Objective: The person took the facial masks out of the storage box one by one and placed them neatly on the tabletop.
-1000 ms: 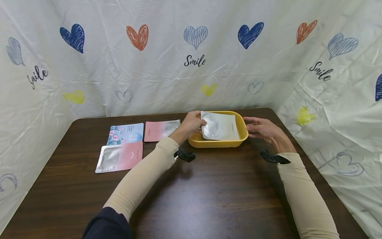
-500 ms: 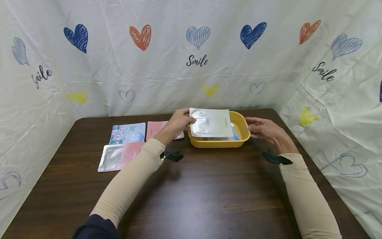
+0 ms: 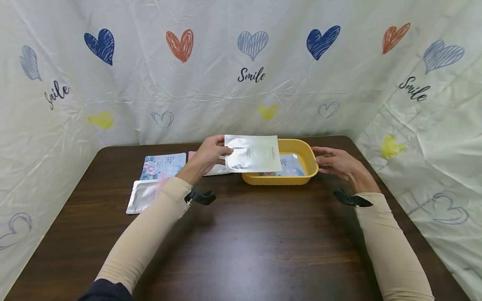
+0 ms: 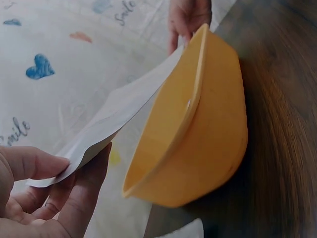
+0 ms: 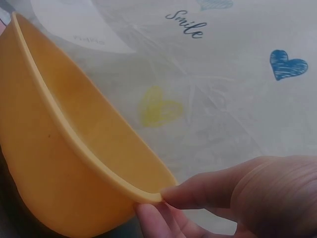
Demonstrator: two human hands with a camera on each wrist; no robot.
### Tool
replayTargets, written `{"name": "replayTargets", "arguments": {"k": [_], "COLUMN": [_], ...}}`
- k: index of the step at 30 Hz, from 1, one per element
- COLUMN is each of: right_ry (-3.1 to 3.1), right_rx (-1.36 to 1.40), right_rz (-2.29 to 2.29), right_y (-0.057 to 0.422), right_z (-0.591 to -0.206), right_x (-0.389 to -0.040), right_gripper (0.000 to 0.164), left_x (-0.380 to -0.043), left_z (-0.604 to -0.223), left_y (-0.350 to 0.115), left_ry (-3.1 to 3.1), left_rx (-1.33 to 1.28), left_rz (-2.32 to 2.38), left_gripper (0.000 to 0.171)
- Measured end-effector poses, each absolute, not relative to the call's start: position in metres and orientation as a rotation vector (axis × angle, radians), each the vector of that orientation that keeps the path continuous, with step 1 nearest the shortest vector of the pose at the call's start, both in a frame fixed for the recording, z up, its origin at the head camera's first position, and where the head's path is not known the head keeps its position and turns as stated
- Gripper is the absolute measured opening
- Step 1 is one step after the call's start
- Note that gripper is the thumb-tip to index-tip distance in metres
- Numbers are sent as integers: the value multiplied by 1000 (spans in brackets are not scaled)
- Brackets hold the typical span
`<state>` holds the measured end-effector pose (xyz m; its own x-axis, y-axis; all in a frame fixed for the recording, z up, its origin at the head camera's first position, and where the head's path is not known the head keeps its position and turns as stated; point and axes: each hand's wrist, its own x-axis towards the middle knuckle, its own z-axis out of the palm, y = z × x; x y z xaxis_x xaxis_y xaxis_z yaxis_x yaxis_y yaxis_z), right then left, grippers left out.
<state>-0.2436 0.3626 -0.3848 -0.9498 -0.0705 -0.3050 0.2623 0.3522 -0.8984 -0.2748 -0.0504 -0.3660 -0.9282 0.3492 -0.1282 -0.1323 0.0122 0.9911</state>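
Note:
In the head view my left hand [image 3: 208, 155] pinches a flat white-silver sheet mask packet [image 3: 253, 154] by its left edge, thumb on top and fingers beneath. The packet hangs over the left part of a yellow plastic basket [image 3: 280, 180]. Inside the basket lies a blue packet [image 3: 290, 165], partly covered by the white one. At the basket's right end, my right hand [image 3: 336, 164] holds the rim between thumb and fingers; the right wrist view shows these fingertips [image 5: 173, 194] at the rim.
Left of the basket lie a blue flowered packet [image 3: 162, 166] and a pink-silver packet [image 3: 144, 195], the latter partly behind my left sleeve. Another pink-silver packet [image 3: 216, 170] is mostly hidden by my left hand. White heart-printed cloth [image 3: 211, 96] hangs behind the brown table [image 3: 256, 242].
My left hand has lifted the white packet out of the basket and carried it leftward, uncovering the blue packet inside. My right hand has stayed at the basket's right end.

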Motion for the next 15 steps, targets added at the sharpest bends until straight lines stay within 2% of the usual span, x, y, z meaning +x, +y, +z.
{"name": "replayTargets", "arguments": {"k": [15], "right_ry": [2325], "right_rx": [183], "right_rz": [-1626], "right_y": [361], "right_z": [-382], "right_x": [-241], "right_gripper": [57], "left_x": [-262], "left_z": [-374], "left_y": [-117], "left_ry": [1976], "left_rx": [163], "left_rz": [1991], "left_gripper": [46]}}
